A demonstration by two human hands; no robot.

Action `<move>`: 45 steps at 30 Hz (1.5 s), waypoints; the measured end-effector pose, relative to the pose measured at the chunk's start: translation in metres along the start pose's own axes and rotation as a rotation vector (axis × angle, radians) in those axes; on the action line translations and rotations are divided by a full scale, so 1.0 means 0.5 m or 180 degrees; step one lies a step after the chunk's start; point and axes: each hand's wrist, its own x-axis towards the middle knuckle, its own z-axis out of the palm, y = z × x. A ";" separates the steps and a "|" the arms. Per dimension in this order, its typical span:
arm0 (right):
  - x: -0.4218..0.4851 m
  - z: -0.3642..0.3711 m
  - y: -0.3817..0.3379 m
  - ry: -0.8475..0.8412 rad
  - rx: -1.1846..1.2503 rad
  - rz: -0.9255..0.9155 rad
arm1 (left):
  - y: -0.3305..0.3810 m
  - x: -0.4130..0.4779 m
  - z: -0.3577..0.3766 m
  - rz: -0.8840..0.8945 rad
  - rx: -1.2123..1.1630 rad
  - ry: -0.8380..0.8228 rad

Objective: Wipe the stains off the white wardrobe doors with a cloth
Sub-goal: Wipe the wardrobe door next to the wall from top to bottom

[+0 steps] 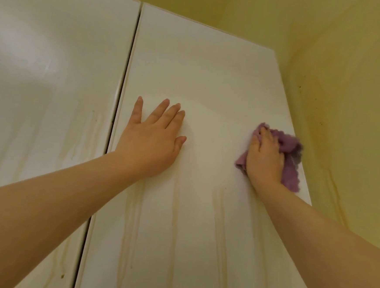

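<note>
A purple cloth [291, 174] is gripped in the curled fingers of the right hand [265, 159] and pressed against the right wardrobe door [201, 72], near its right edge. The left hand [150, 138] is laid flat on the same door, fingers straight. Yellowish drip stains [218, 214] are seen below both hands and on the left wardrobe door [43, 64]. A yellow wall [348, 88] is seen alongside.
</note>
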 end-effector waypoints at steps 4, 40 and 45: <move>-0.036 0.022 -0.050 -0.0511 0.0360 -0.1115 | -0.017 -0.012 -0.002 0.0057 -0.0150 0.0248; -0.133 0.082 -0.201 -0.1316 0.0328 -0.3842 | -0.134 -0.165 0.090 0.0054 0.0345 0.1143; -0.065 0.084 -0.223 -0.0869 0.0353 -0.2620 | -0.132 -0.171 0.088 0.0021 0.0241 0.1094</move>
